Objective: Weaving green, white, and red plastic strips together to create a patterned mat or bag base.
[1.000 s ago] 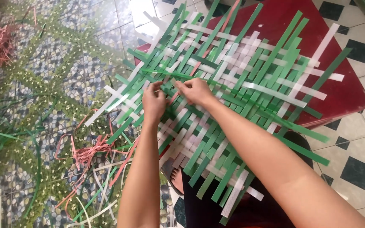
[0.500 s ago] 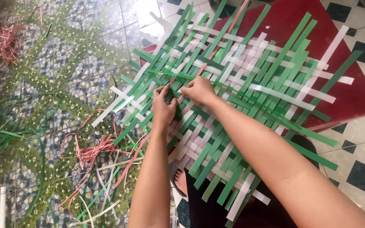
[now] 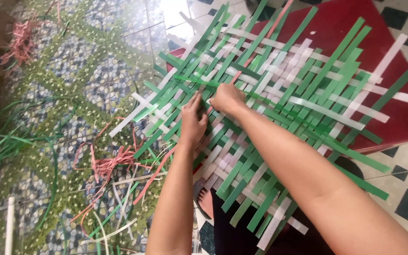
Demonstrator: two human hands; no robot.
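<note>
Hands at the middle of a woven mat (image 3: pixel 279 99) of green and white strips lying on a red stool (image 3: pixel 402 108). Left hand (image 3: pixel 192 123) presses flat, fingers spread; right hand (image 3: pixel 226 98) pinches a green strip (image 3: pixel 199 81). A hard tug could shift neighbouring strips and loosen the weave.

We see the green-and-white woven plastic strip mat (image 3: pixel 279 108) on the red plastic stool (image 3: pixel 402 118), loose pink and green strip scraps (image 3: pixel 107 165) left of it.

One woven mat of green and white plastic strips (image 3: pixel 279 94), one red tabletop (image 3: pixel 402 113), two pink strip tangles (image 3: pixel 107 165).
</note>
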